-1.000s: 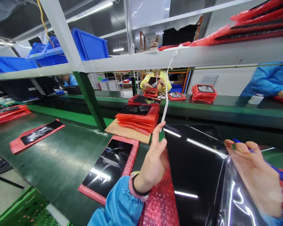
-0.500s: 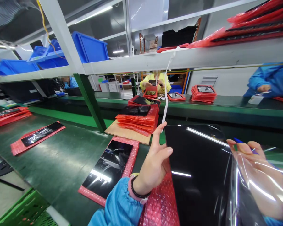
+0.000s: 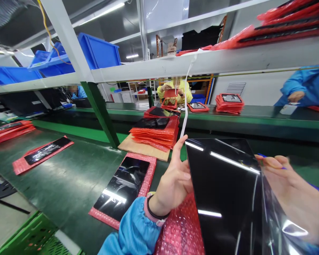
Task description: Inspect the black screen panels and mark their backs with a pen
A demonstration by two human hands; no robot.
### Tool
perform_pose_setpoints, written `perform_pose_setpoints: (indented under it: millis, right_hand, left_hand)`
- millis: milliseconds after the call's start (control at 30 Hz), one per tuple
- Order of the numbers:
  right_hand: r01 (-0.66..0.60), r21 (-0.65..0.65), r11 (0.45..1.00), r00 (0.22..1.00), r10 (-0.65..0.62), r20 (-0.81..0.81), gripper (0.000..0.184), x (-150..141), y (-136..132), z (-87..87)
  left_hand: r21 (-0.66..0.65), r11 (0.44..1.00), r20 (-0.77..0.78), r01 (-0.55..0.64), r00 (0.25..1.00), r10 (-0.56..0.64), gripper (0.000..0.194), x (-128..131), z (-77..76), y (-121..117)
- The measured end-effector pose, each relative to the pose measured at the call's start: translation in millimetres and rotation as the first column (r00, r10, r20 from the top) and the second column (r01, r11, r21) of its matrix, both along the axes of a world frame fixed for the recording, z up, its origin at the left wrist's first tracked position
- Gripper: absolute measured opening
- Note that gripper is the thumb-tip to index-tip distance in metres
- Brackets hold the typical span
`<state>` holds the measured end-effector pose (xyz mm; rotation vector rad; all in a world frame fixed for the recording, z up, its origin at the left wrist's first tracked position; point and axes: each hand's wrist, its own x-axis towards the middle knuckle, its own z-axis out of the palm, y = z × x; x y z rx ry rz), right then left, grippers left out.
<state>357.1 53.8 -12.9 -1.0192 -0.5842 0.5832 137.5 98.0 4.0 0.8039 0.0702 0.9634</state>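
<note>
While its left edge is gripped by the left hand (image 3: 175, 180), with the index finger extended toward the upper corner and the other fingers bent in, a black glass panel (image 3: 225, 191) is held tilted above the bench at the lower right. Clear film (image 3: 295, 228) at the panel's right side is pinched by the curled fingers of the right hand (image 3: 292, 194), which is partly seen through it; something blue is caught among those fingers. Red bubble wrap (image 3: 183, 223) is seen below the panel, beside the left wrist. To the left, a second dark panel (image 3: 124, 184) is laid on a pink bubble-wrap pouch (image 3: 106, 217). At the lower left corner, a green slatted crate (image 3: 42, 237) is cut off by the frame; reddish bits are glimpsed through its slats, but what they are cannot be told. Farther along the bench, a smaller dark panel (image 3: 49, 150) is rested on a red pouch (image 3: 20, 165). Beyond, red pouches (image 3: 155, 132) are stacked on a tan board (image 3: 140, 150), topped by dark panels. Blue bins (image 3: 101, 51) are lined up on the shelf above, their contents hidden by their walls. Across the bench, a red sheet is held up by a co-worker in yellow (image 3: 187, 92), and a white bottle (image 3: 288, 109) is placed near a co-worker's blue sleeve (image 3: 295, 85).
</note>
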Motion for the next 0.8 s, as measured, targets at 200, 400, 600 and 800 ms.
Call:
perform_pose_setpoints:
  millis: [200, 400, 600, 800]
  right_hand:
    - [-0.104, 0.112, 0.988, 0.940, 0.134, -0.313, 0.023, -6.7, 6.7, 8.7]
    - [-0.047, -0.078, 0.996, 0.975, 0.029, -0.219, 0.041, -4.0, 7.6, 2.6]
    - [-0.121, -0.092, 0.988, 0.992, 0.123, 0.020, 0.048, -11.0, 8.4, 5.6]
    - [-0.147, -0.035, 0.988, 0.972, 0.151, 0.181, 0.043, -16.1, 4.0, -15.7]
  left_hand:
    - [-0.110, 0.994, 0.015, -0.030, 0.999, 0.032, 0.076, 3.5, -5.1, 7.1]
    - [-0.136, 0.990, -0.013, -0.032, 0.999, 0.031, 0.070, 4.8, -5.7, 9.5]
    - [-0.058, 0.988, -0.099, -0.140, 0.986, 0.134, 0.060, 8.8, -4.5, 8.0]
    - [0.086, 0.972, -0.275, -0.217, 0.933, 0.232, 0.092, 11.6, -20.0, 9.2]
